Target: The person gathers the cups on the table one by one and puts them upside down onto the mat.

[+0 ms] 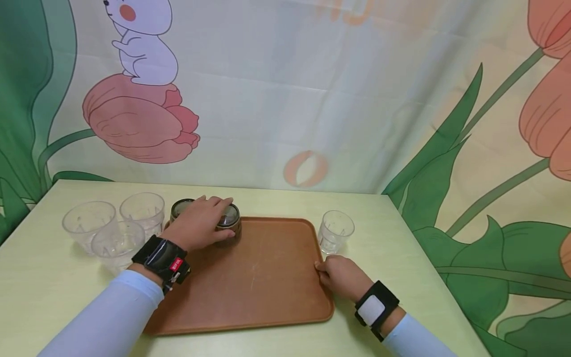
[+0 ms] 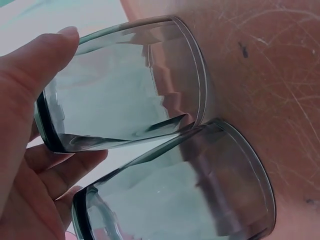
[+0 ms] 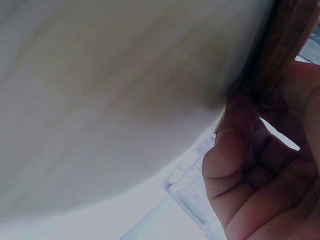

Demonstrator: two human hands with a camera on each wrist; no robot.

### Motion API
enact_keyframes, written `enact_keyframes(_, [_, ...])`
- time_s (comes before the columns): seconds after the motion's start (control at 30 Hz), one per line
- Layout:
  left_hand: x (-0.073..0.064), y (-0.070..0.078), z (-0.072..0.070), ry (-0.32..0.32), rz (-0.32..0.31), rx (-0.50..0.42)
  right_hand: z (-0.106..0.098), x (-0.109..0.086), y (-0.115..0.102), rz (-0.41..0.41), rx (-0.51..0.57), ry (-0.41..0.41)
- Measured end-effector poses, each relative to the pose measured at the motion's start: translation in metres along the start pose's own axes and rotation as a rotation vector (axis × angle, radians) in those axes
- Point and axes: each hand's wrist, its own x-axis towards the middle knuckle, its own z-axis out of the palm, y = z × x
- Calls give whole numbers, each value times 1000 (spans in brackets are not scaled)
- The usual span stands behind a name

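Observation:
Two dark tinted glasses stand upside down at the far left corner of a brown tray [image 1: 258, 277]. My left hand [image 1: 196, 225] grips the right-hand dark glass [image 1: 231, 216] near its base, thumb on one side and fingers on the other. In the left wrist view that glass [image 2: 115, 90] has its rim at the tray surface, and the second dark glass [image 2: 170, 195] is right beside it. The hand partly hides this second glass in the head view. At the tray's right edge, my right hand [image 1: 343, 275] pinches the rim, with fingers curled beneath it.
Three clear glasses, one at the back [image 1: 144, 210], one at the left [image 1: 89, 223] and one in front [image 1: 117, 243], stand left of the tray. Another clear glass [image 1: 336, 230] is just beyond my right hand. A printed curtain [image 1: 267, 99] hangs behind the pale table [image 1: 40, 287].

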Motion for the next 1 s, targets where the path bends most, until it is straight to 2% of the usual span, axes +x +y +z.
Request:
enact_keyframes(0.33, [0,1,6,67,-14,46,-3,-1,-4,2,-19,4])
enact_keyframes(0.6, [3,-4,12,52,-43,64,0,0,-2,-14,-35,7])
enact_keyframes(1.0, [1,2,8,49,-65,99,0,-1,0,-34,-42,22])
